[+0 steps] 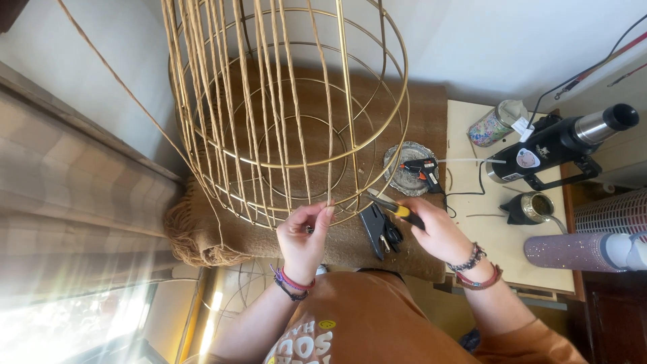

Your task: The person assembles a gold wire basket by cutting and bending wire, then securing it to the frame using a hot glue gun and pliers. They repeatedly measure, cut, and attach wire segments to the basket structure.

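A gold wire lampshade frame [377,128] stands on a brown woven mat [424,114], with tan cord [264,101] strung up and down its left side. My left hand [304,232] pinches a strand of that cord at the frame's lower ring. My right hand [437,232] holds a yellow-handled tool [394,207], its metal tip pointing toward the strand by my left fingers.
A glue gun [421,168] rests on a round silver dish [397,180]. A black tool [377,230] lies on the mat. On the pale board [465,135] to the right are a patterned cup [497,123], a black and silver flask [563,143] and a glittery tumbler [579,251].
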